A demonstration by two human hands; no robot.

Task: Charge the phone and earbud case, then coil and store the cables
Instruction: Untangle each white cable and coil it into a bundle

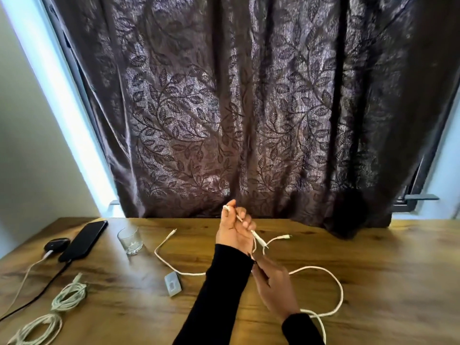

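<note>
My left hand (234, 231) is raised over the middle of the wooden table (373, 257) and grips a white multi-end cable (339, 292) near its connector ends. Just below it, my right hand (272, 285) pinches a strand of the same cable. The rest of that cable loops across the table to the right and trails off left, with loose plugs lying flat. At far left lie a black phone (84, 241) with a dark cable running to it and a black earbud case (56, 245) with a white cable plugged in.
Two coiled pale cables (69, 295) (37, 329) lie at the front left. A short glass tumbler (130, 241) stands beside the phone. A small white adapter (172, 283) sits left of my left sleeve. A dark leaf-patterned curtain (249, 108) hangs behind the table.
</note>
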